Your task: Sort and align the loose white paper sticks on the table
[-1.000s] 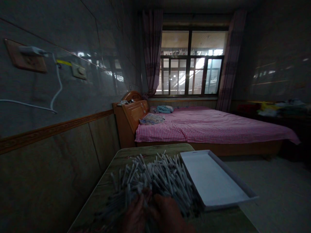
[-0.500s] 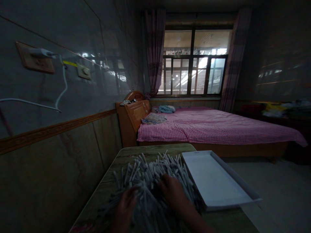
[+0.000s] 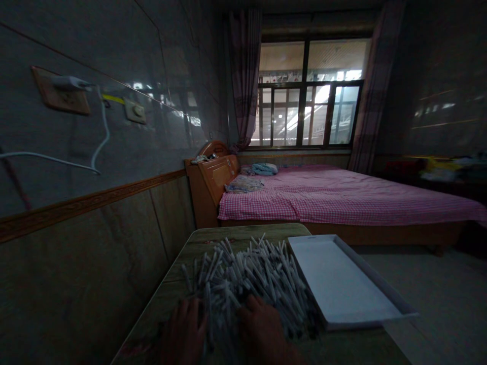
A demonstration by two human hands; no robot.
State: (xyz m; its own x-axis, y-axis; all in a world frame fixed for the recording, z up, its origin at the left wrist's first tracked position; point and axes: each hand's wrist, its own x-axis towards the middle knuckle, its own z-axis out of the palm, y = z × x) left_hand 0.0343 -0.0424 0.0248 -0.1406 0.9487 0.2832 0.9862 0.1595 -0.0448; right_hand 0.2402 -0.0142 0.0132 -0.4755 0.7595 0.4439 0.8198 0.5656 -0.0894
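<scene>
1. Cable (image 3: 106,134), white, looped down the grey tiled wall (image 3: 152,61) from a pale plug (image 3: 70,82); the plug sat in a brown socket plate (image 3: 78,104), with a dial switch (image 3: 136,111) and a yellow strip (image 3: 113,99) just to its right; below ran a brown patterned trim (image 3: 95,197).

2. Left hand (image 3: 184,324) was low down, at the near left side of the pile; its fingers were slightly bent and close together, the thumb a little apart from them; whether they had hold of anything I could not tell in the gloom.

3. Wooden headboard (image 3: 216,177) stood against the wall, beyond the table (image 3: 173,289).

4. Pile of slim pale sticks (image 3: 266,274) lay loose on the table, between the hands and ahead of them; many pointed away at differing slants, and some showed dark ends.

5. Right hand (image 3: 262,324) reached into the near part of the pile; its fingers were curled, the tips among the sticks; I could not tell whether they gripped any.

6. Window (image 3: 285,116), bright, was set between two drawn-back curtains; beneath it spread the bed (image 3: 335,200) with its pink checked cover.

7. Tray (image 3: 350,284), white and shallow, lay just beside the pile; its near right corner jutted past the table's edge.
</scene>
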